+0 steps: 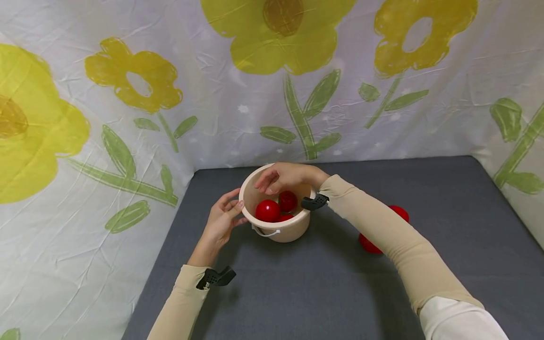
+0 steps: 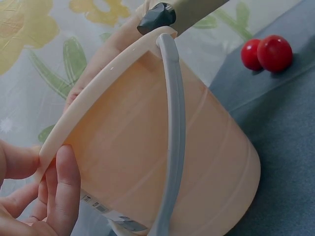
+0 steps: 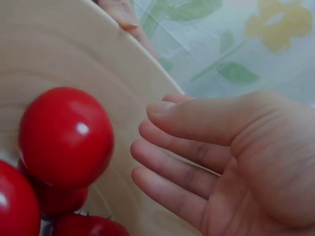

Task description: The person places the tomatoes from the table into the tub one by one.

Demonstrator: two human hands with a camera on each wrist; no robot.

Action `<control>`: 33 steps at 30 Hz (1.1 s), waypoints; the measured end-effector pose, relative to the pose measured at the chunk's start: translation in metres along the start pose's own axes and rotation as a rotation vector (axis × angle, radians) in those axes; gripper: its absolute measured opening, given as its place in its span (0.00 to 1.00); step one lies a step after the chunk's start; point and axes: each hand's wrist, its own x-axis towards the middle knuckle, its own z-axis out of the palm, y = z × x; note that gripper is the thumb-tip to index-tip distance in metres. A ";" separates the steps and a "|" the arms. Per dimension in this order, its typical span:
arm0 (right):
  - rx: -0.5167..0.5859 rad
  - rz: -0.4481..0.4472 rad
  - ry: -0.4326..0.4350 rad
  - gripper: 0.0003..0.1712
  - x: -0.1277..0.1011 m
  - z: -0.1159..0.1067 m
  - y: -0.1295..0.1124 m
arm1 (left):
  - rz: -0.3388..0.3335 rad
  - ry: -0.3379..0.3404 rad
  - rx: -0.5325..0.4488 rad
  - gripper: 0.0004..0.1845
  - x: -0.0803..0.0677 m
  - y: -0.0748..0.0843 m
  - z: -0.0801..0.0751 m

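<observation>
My left hand (image 1: pixel 221 222) steadies the cream bucket (image 1: pixel 278 226) just left of centre in the head view, thumb and fingertips pinching its near-left rim. The left wrist view shows the same: fingers (image 2: pixel 61 189) at lower left pressed on the rim, the grey handle (image 2: pixel 172 142) lying folded down the bucket's side.

My right hand (image 1: pixel 282 177) hangs over the mouth of the bucket, fingers loose and a little spread, holding nothing. In the right wrist view the palm (image 3: pixel 236 162) fills the right half of the frame, and the nearest red tomato (image 3: pixel 66 137) sits to its left inside the bucket, apart from my fingertips. At least three tomatoes lie in there, piled against each other; the head view shows them as a red cluster (image 1: pixel 276 210) in the bottom.

Two more tomatoes (image 1: pixel 369 243) rest on the grey table (image 1: pixel 446 236) to the right of centre, partly hidden behind my right forearm; the left wrist view catches both at upper right (image 2: pixel 268 53), touching each other.

I judge that I am in the middle of loading tomatoes into the bucket, right hand empty above the pile. The next move, as I read it, calls for drawing that hand out and rightward to the pair on the table, closing gently round one since they roll, while my left keeps the bucket from sliding.
</observation>
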 end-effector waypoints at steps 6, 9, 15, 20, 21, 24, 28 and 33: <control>0.008 -0.011 -0.010 0.24 0.000 0.001 0.001 | 0.000 0.006 0.001 0.27 -0.001 0.000 0.001; 0.012 -0.013 -0.012 0.25 0.001 0.001 0.002 | -0.001 0.006 0.002 0.27 -0.002 0.001 0.001; 0.016 -0.022 -0.015 0.25 0.001 0.001 0.003 | -0.004 0.008 -0.007 0.26 -0.002 0.001 0.002; 0.005 -0.058 -0.003 0.26 -0.004 -0.002 0.001 | -0.002 0.007 -0.015 0.26 -0.001 0.000 0.002; 0.003 -0.067 0.001 0.26 -0.006 -0.003 -0.001 | -0.003 0.008 -0.015 0.26 -0.001 0.000 0.002; 0.017 -0.086 0.011 0.26 -0.013 -0.008 -0.007 | -0.002 0.013 -0.016 0.26 -0.001 0.000 0.002; 0.035 -0.121 0.035 0.25 -0.027 -0.018 -0.017 | 0.003 0.014 -0.020 0.26 -0.002 0.000 0.001; 0.034 -0.148 0.081 0.25 -0.052 -0.028 -0.022 | 0.003 0.013 -0.013 0.26 -0.001 -0.001 0.001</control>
